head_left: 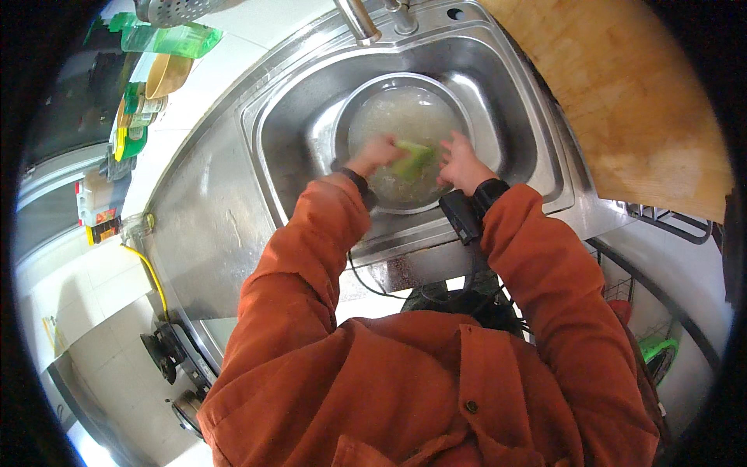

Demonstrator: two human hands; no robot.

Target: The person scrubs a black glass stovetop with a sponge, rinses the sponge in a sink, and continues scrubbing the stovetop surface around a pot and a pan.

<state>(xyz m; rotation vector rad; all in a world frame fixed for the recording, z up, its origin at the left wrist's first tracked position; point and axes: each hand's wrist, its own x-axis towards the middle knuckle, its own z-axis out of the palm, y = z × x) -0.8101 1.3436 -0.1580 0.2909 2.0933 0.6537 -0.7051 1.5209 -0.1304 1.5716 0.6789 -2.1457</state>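
Note:
A round metal basin filled with cloudy water sits in a stainless steel sink. My left hand is over the basin's left half, its fingers closed on the edge of a blurred light-green thing, perhaps a sponge or a piece of vegetable. On the right side of the basin, my right hand has its fingers spread near the green thing and holds nothing that I can see. Both wrists wear black bands, and a black box is strapped at the right one.
A metal faucet reaches over the sink's back edge. At the right lies a large wooden board. A steel drainboard adjoins the sink on the left, with bottles and a tan bowl beyond it. A black cable hangs below my wrists.

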